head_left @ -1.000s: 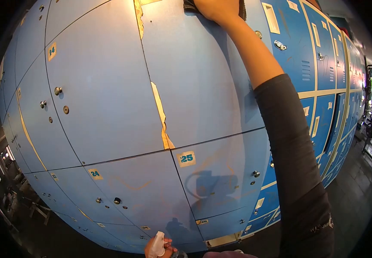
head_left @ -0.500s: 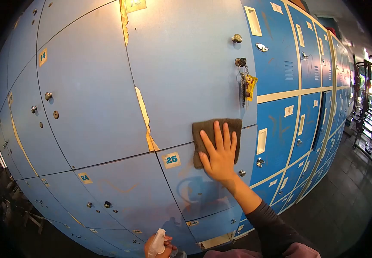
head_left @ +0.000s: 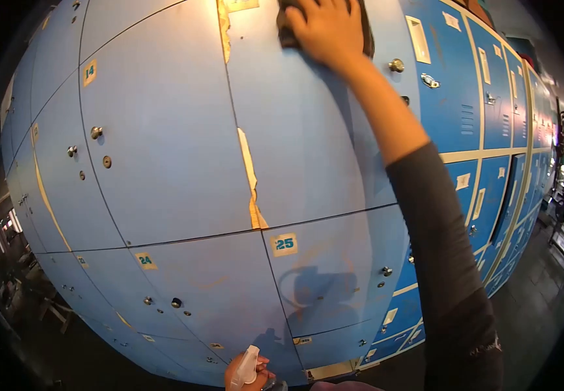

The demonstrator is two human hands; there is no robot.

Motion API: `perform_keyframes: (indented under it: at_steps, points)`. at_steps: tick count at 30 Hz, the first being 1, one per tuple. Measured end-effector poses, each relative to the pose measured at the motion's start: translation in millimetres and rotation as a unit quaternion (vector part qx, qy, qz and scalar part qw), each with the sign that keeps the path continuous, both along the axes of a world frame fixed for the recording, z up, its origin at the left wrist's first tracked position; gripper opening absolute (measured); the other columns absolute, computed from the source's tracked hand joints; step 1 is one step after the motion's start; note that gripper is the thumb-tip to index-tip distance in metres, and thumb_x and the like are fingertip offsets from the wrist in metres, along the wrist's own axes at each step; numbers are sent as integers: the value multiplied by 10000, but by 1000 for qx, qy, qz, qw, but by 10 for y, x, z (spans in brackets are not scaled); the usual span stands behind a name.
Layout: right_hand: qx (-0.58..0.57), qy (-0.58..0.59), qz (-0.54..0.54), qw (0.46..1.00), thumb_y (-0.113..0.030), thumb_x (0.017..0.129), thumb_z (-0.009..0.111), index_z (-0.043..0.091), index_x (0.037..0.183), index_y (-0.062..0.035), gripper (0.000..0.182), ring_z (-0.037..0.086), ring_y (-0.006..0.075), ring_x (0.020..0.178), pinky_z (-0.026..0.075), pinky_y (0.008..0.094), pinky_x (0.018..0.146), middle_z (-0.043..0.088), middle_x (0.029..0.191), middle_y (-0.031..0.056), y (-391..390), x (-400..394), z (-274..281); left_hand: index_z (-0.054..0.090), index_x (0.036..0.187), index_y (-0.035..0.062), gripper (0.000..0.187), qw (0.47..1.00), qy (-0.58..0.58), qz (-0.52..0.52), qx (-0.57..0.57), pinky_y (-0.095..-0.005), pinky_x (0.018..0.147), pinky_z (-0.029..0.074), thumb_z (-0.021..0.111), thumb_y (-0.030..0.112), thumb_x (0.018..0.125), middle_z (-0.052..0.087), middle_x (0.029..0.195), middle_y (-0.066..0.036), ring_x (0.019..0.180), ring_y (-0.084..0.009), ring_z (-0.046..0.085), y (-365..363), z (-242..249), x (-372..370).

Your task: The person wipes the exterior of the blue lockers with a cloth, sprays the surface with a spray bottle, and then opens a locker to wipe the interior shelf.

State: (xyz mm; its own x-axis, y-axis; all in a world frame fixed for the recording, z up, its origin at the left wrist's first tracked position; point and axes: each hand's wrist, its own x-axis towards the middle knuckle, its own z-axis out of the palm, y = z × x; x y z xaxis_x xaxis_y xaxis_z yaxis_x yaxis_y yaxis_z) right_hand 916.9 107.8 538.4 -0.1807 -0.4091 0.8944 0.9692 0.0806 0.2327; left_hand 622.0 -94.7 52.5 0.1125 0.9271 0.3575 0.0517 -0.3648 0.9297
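One right hand (head_left: pixel 324 29) pressing dark cloth (head_left: pixel 288 32) flat on smooth blue locker door (head_left: pixel 295 130)

Even, fairly bright light; heavy fisheye bending, black vignetted corners, perhaps slight blur.

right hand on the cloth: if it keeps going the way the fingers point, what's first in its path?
The right hand points up-left along the locker door. First in line looks like the peeling tan strip beside the cloth; the frame edge hides anything above.

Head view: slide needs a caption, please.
Right hand presses cloth high on pale-blue locker door; left hand holds spray bottle.
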Motion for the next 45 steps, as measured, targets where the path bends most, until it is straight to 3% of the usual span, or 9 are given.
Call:
perform_keyframes:
  at_steps: [4, 14, 16, 20, 28, 30, 33, 35, 45]
  points:
    - [0, 4, 23, 1000, -338, 924, 506, 516, 1398, -147, 511, 353, 349, 1400, 224, 558, 1147, 439, 1485, 155, 72, -52, 29, 596, 1106, -11, 200, 998, 45, 41, -3, -245, 567, 496, 627, 28, 912, 601, 804, -31, 662, -115, 611, -24, -78, -43]
    - [-294, -64, 53, 952, -312, 821, 653, 505, 1433, -216, 637, 315, 303, 1443, 205, 562, 1152, 361, 1565, 85, -447, -618, -2877, 603, 1118, 6, 236, 996, 78, 33, 35, -235, 603, 506, 636, -12, 885, 603, 818, -11, 706, -100, 600, -75, -92, -65]
    - [-314, -52, 37, 947, -315, 827, 643, 505, 1433, -221, 629, 317, 296, 1443, 205, 559, 1151, 363, 1565, 73, -499, -579, -3159, 602, 1126, 6, 250, 998, 31, 40, -42, -238, 604, 507, 645, -12, 880, 603, 820, -9, 709, -98, 598, -106, -71, -61]
    - [-295, -49, 32, 954, -305, 859, 589, 493, 1443, -197, 602, 296, 336, 1450, 165, 585, 1151, 354, 1567, 111, -454, -553, -2936, 598, 1139, 5, 268, 997, 43, 59, 14, -240, 601, 506, 657, -4, 878, 598, 810, -8, 687, -99, 595, -83, -190, -97]
    - [-22, 1, 40, 999, -331, 908, 568, 541, 1397, -200, 507, 368, 331, 1396, 210, 579, 1137, 422, 1513, 107, 54, -499, -910, 584, 1189, 0, 299, 994, 2, 43, -97, -245, 574, 488, 645, -1, 896, 605, 845, -31, 689, -109, 598, -232, -121, -180]
    - [-56, -1, 45, 997, -334, 938, 487, 505, 1404, -111, 517, 350, 354, 1399, 230, 548, 1147, 442, 1476, 183, -195, -514, -636, 562, 1259, 7, 369, 993, -2, 55, -102, -247, 569, 485, 638, -9, 899, 607, 882, -39, 694, -112, 597, -255, -134, -184]
    - [-71, 0, 66, 995, -347, 943, 482, 494, 1416, -119, 526, 329, 351, 1413, 211, 551, 1155, 424, 1492, 181, -180, -502, -707, 512, 1365, 27, 482, 996, 3, 66, -64, -251, 568, 486, 629, -20, 900, 605, 940, -50, 699, -118, 594, -276, -169, -156]
    - [-51, 4, 63, 997, -342, 911, 568, 515, 1421, -225, 526, 353, 322, 1410, 214, 564, 1140, 407, 1528, 94, 19, -484, -1050, 478, 1416, 41, 542, 999, 24, 41, -8, -252, 573, 490, 626, -24, 899, 603, 976, -55, 703, -122, 592, -235, -343, -220]
    - [-309, 47, 62, 948, -339, 874, 589, 522, 1433, -252, 570, 323, 353, 1427, 190, 583, 1131, 362, 1564, 112, -511, -227, -3492, 545, 1267, 6, 375, 995, 36, 49, -75, -254, 571, 482, 626, -13, 902, 592, 860, -36, 684, -112, 573, -135, -214, -169]
